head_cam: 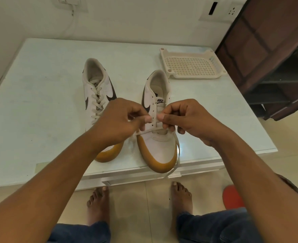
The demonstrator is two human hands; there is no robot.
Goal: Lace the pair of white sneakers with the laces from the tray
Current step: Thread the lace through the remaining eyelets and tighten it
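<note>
Two white sneakers with dark swooshes and tan toe rims stand on the table, toes toward me. The left sneaker (pixel 97 88) is laced up its front. On the right sneaker (pixel 158 144) one white lace (pixel 177 155) crosses the lowest eyelets, and its free end trails over the table's front edge. My left hand (pixel 120 120) pinches the left eyelet flap and the lace there between thumb and fingers. My right hand (pixel 185 118) pinches the lace at the right eyelet row. The tray (pixel 190 64) behind holds no laces that I can see.
The white table (pixel 39 106) ends just in front of the sneakers' toes. A dark shelf unit (pixel 276 71) stands at the right. My bare feet (pixel 99 200) are on the tiled floor below, with a red object (pixel 232 197) beside my right leg.
</note>
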